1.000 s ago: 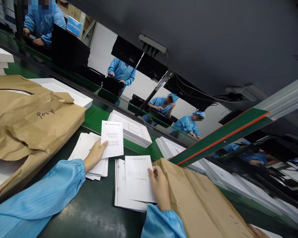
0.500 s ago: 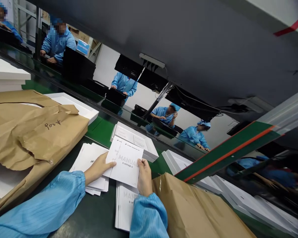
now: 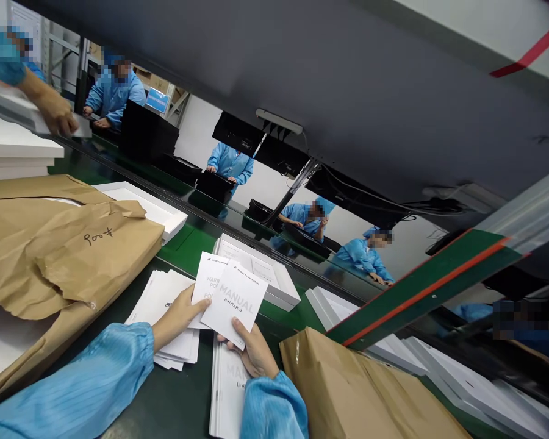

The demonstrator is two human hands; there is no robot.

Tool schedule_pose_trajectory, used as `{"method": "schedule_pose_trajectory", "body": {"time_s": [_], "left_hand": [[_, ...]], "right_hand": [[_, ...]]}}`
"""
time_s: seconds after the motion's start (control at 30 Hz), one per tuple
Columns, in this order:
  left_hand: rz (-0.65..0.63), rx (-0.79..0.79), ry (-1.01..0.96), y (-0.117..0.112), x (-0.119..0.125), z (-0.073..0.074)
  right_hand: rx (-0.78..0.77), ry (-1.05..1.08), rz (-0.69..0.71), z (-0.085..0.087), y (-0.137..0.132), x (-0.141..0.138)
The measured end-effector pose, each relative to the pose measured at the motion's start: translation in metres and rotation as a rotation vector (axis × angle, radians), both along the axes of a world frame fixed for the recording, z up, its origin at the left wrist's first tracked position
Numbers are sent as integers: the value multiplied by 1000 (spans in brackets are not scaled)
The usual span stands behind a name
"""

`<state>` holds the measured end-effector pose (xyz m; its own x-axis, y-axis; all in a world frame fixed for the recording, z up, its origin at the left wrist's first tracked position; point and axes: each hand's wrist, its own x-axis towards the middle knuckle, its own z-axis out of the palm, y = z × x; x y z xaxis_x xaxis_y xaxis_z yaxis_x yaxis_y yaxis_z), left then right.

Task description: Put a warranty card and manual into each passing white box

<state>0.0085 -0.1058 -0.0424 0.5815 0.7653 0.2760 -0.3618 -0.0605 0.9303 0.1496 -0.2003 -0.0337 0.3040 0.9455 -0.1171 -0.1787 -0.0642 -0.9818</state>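
My right hand (image 3: 251,350) pinches a white manual booklet (image 3: 235,300) at its lower edge, held above the dark work surface. The booklet overlaps a white warranty leaflet (image 3: 207,280), which my left hand (image 3: 179,315) grips with the thumb on its lower corner. Under my left hand lies a fanned stack of white leaflets (image 3: 165,305). Below my right hand sits a stack of manuals (image 3: 225,390). Both arms wear blue sleeves.
Torn brown paper wrapping (image 3: 68,250) covers the left; a second brown paper pack (image 3: 361,390) lies right. An open white box (image 3: 265,277) sits on the green conveyor (image 3: 187,235), with more white boxes (image 3: 141,204) along it. Another person's hand (image 3: 57,116) reaches at top left. Several workers stand opposite.
My right hand lifted a manual off its stack and brought it over the warranty leaflet in my left hand; both sheets now sit together, the right hand gripping from below.
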Motion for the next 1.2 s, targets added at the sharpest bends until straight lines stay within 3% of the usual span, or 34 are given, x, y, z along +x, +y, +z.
{"method": "schedule_pose_trajectory", "body": {"time_s": [0.2, 0.47, 0.73, 1.2], "left_hand": [[-73, 102, 58, -4, 0, -3], [148, 127, 133, -6, 0, -5], [19, 164, 158, -6, -2, -3], [90, 125, 157, -6, -1, -4]], "right_hand": [[24, 9, -52, -2, -1, 3], [92, -28, 60, -6, 1, 1], [179, -65, -50, -10, 5, 2], [146, -163, -58, -15, 6, 4]]}}
